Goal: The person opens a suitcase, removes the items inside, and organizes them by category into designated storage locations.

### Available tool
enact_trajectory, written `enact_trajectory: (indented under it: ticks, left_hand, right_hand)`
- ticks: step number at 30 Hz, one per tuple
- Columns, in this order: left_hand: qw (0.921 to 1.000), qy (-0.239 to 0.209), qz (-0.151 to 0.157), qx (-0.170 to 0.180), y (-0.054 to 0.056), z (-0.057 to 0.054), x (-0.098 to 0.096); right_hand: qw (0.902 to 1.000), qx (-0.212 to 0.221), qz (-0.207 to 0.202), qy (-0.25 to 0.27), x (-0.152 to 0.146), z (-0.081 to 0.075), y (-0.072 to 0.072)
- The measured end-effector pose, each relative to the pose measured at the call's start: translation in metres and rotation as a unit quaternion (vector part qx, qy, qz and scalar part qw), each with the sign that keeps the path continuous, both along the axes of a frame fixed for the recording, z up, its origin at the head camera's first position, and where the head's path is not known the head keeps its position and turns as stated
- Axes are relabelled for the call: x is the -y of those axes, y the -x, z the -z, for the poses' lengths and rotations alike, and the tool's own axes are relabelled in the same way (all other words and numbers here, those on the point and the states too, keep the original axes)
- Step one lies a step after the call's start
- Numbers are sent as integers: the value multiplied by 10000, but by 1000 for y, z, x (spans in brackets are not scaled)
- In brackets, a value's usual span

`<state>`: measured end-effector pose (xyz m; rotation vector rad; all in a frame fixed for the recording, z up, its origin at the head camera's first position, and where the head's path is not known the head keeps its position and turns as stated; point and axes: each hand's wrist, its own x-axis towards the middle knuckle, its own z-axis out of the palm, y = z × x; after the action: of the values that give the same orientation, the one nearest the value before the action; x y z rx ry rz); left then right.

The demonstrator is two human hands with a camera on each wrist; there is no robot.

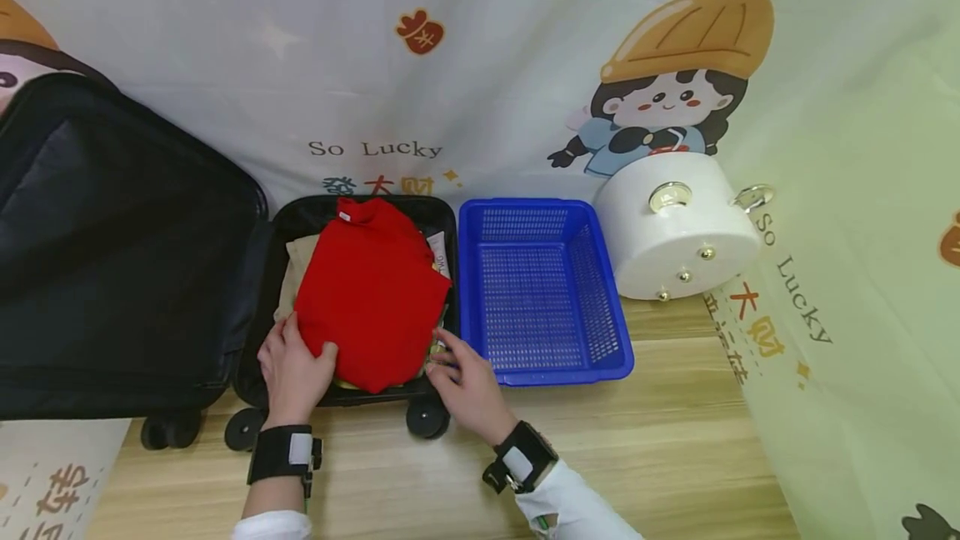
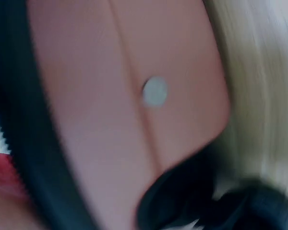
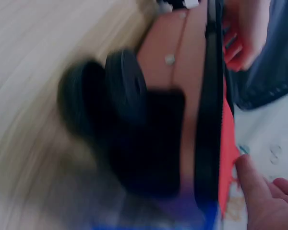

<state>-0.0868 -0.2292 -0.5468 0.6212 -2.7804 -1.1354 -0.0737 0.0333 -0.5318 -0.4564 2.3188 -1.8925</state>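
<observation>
A folded red garment (image 1: 375,298) with a small white label near its neckline lies on top of other items in the open suitcase (image 1: 272,386). At the garment's lower left edge, my left hand (image 1: 296,373) has its thumb on the red cloth and its fingers along the side. My right hand (image 1: 471,390) is at the lower right edge, and its index finger touches the red cloth (image 3: 228,153) in the right wrist view. Beige cloth (image 1: 297,265) shows beneath at the left. In the left wrist view the suitcase's pink side (image 2: 182,57) fills most of the frame.
The black-lined suitcase lid (image 1: 135,257) leans open at the left. A blue plastic basket (image 1: 551,377) stands right of the suitcase, with a white round case (image 1: 667,232) beyond it. Black wheels (image 1: 427,417) stick out at the front. A printed cloth (image 1: 495,65) hangs behind.
</observation>
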Motion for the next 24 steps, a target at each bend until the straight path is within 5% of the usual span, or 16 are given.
enact_trajectory:
  ticks: [6, 11, 16, 20, 24]
  left_hand:
    - [9950, -224, -106, 972, 12, 15, -1]
    - [9931, -158, -129, 1156, 18, 16, 1]
    - [9969, 169, -375, 670, 15, 15, 1]
    - [9977, 438, -484, 178, 12, 16, -7]
    - [9928, 741, -376, -861, 8, 22, -11]
  right_hand:
    - [9923, 905, -5, -847, 27, 5, 13]
    - [9818, 1580, 226, -1034, 44, 3, 30]
    - [9743, 2209, 412, -176, 58, 13, 44]
    - [9722, 2230, 610, 374, 61, 20, 48]
    - [9759, 2007, 812, 277, 61, 21, 47]
